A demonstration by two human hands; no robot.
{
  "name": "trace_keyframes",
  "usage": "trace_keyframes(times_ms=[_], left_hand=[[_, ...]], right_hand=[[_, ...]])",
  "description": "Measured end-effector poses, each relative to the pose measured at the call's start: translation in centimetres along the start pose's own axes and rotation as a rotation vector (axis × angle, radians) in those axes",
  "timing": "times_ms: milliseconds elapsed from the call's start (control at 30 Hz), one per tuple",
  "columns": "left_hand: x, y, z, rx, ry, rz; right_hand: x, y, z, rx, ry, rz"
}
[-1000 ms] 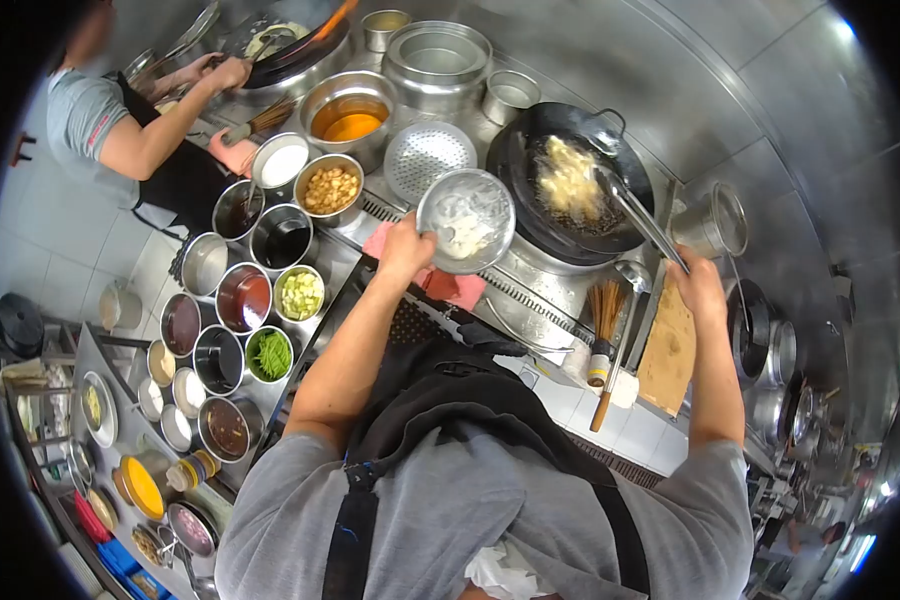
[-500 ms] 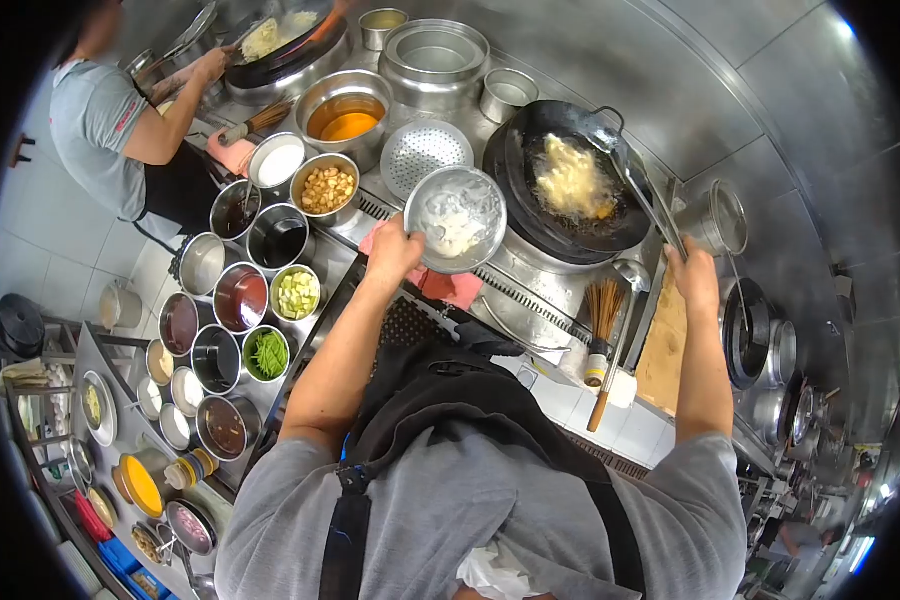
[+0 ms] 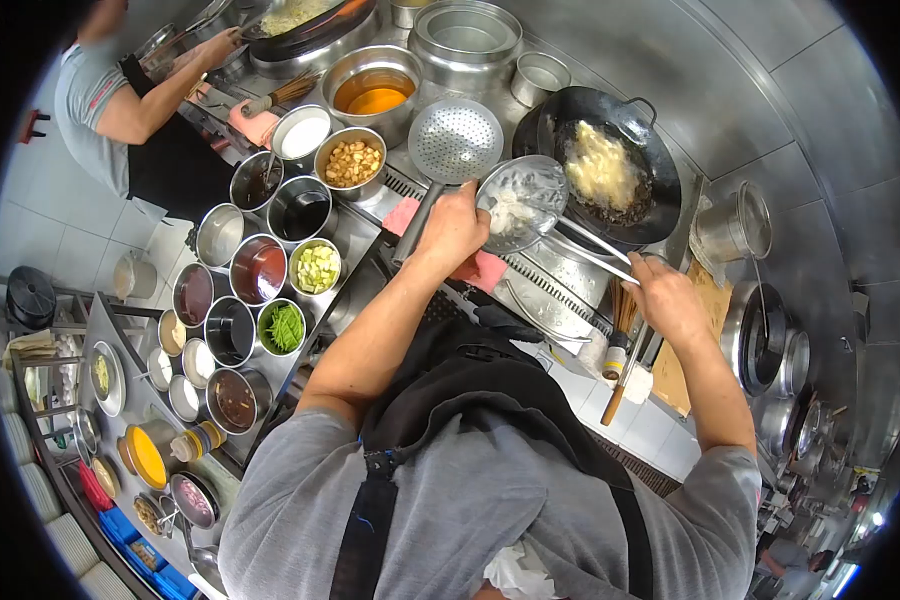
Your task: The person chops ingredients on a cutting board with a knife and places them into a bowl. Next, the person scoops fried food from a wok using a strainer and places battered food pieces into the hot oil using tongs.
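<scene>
My left hand (image 3: pixel 455 228) is closed on the rim of a metal bowl (image 3: pixel 530 235) with white batter-like pieces (image 3: pixel 510 212) in it. My right hand (image 3: pixel 665 295) grips metal tongs (image 3: pixel 595 243), whose far end reaches into the bowl. Behind them a black wok (image 3: pixel 660 200) on the stove holds pale yellow food (image 3: pixel 600 168) frying in dark oil. A perforated strainer (image 3: pixel 455 138) lies left of the wok, its dark handle passing beside my left hand.
Pots of sauces and ingredients, including green vegetables (image 3: pixel 282 328) and brown cubes (image 3: pixel 351 163), stand at the left. A co-worker (image 3: pixel 120 110) works at another wok (image 3: pixel 320 35). A bamboo brush (image 3: pixel 622 315) and a wooden-handled ladle (image 3: pixel 615 400) lie near the front edge.
The tongs have moved from the wok to the bowl, and my right hand has come left and down. The bowl is closer to the wok. The co-worker's arm has shifted.
</scene>
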State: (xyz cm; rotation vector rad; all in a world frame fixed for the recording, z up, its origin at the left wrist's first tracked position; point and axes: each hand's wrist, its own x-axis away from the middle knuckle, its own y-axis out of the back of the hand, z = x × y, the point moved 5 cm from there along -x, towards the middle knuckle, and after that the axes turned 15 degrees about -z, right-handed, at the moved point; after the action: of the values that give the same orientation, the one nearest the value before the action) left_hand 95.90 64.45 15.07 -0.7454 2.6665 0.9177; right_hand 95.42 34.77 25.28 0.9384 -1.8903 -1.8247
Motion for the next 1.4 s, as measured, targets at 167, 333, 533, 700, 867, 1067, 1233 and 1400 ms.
trace_keyframes(times_ms=[167, 333, 533, 700, 867, 1067, 1233, 1400], left_hand=[[-0.1, 0.5, 0.4, -0.06, 0.055, -0.02], [-0.7, 0.7, 2.0, -0.104, 0.091, 0.002], [-0.5, -0.4, 4.7, 0.059, 0.311, 0.086], [0.1, -0.2, 4.6, 0.142, 0.385, 0.124], [0.3, 0.7, 3.1, 0.083, 0.353, 0.104], [0.4, 0.3, 6.7, 0.075, 0.356, 0.016], [-0.2, 1.4, 4.1, -0.085, 0.212, -0.032], [-0.6, 1.1, 1.5, 0.04, 0.123, -0.07]], right_hand=[[0.0, 2.0, -0.5, -0.06, -0.049, -0.01], [0.5, 3.5, -1.2, -0.265, -0.177, -0.111], [0.7, 4.1, -3.6, -0.384, -0.415, -0.143], [1.7, 0.9, -8.7, -0.205, -0.489, -0.16], [1.8, -4.9, -10.6, 0.03, -0.545, 0.004], [1.8, -0.3, -9.5, -0.128, -0.537, -0.227], [0.4, 3.7, -2.5, -0.314, -0.289, -0.223], [0.1, 0.8, 0.2, -0.312, -0.222, -0.058]])
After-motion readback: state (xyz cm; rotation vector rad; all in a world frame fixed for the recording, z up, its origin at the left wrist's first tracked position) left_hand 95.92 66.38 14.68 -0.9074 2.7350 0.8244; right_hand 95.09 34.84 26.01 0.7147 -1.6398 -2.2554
